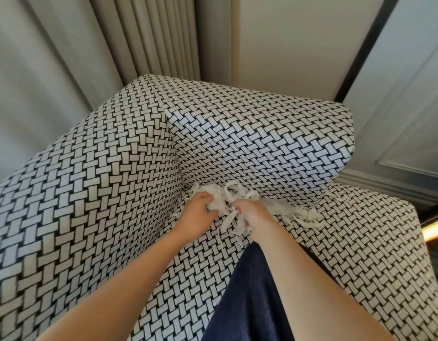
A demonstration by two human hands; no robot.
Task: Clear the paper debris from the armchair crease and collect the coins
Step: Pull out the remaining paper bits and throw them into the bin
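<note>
Arms reach in, left hand and right hand clutching paper to bunch it from the armchair crease.

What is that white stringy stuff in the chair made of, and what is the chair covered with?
The white strips look like thin matte paper, shredded: they crumple and have ragged ends. The armchair seems covered in cloth with a black-and-white basket-weave pattern; it looks soft and dull, not shiny.

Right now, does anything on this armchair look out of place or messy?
Yes: shredded white paper strips lie bunched in the back crease of the armchair, trailing off to the right. The left hand and right hand both grip the bunch.
</note>
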